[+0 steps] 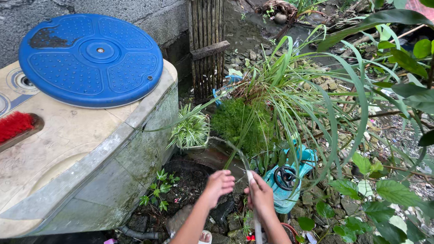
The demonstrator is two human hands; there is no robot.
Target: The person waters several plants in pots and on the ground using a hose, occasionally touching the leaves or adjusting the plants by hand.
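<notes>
My right hand (261, 195) is closed around a thin pale hose or tube (250, 176) that runs down past my wrist and points toward the plants. My left hand (219, 184) hovers just left of it with fingers curled, holding nothing I can see. Both hands are over wet dark soil (190, 176) in front of a small striped potted plant (192, 130), a bushy moss-like green plant (237, 122) and a large long-leaved grass plant (289, 86).
An old cream washing machine (81, 153) stands at left with a round blue disc (90, 58) and a red brush (16, 125) on top. A teal plastic container (289, 180) lies to the right. Bamboo slats (206, 45), rocks and leafy branches surround the spot.
</notes>
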